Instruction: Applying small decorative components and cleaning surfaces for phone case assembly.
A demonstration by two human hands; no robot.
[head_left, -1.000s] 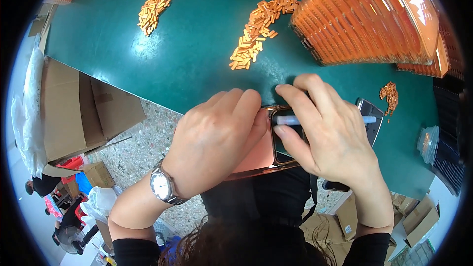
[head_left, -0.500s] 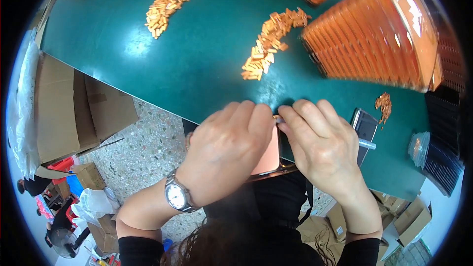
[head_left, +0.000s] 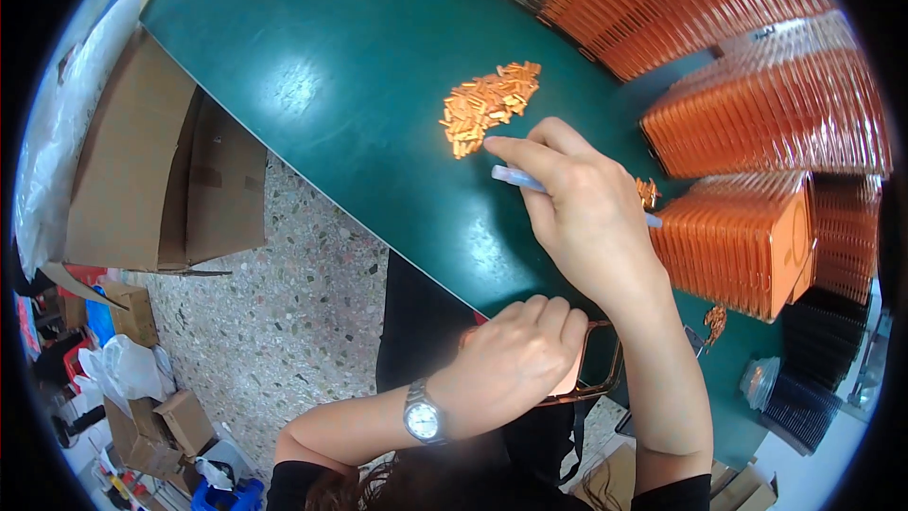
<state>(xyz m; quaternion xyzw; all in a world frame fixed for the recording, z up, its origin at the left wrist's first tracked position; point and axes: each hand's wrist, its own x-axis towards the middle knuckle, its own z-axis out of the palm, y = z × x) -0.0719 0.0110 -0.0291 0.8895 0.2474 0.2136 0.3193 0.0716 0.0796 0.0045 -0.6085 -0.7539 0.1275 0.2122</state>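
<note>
From the head camera, the right hand [head_left: 591, 218] reaches out over the dark green desk [head_left: 359, 104], its grip clamped on a slim pale blue, pen-like plastic tool [head_left: 520, 180]. The tool lies pinched between thumb and forefinger, probably so that its tip can work among small parts. Its long axis runs from upper left to lower right, the free tip pointing toward the loose heap of small orange-gold metal pieces [head_left: 487, 106] just beyond the fingertips. The left hand [head_left: 515, 364], a silver wristwatch [head_left: 422, 416] on its wrist, rests at the near desk edge with its grip closed over a flat orange tray with a thin dark rim [head_left: 605, 374], apparently steadying it against the body. Stacks of ribbed orange plastic trays [head_left: 757, 104] stand to the right, within reach.
</note>
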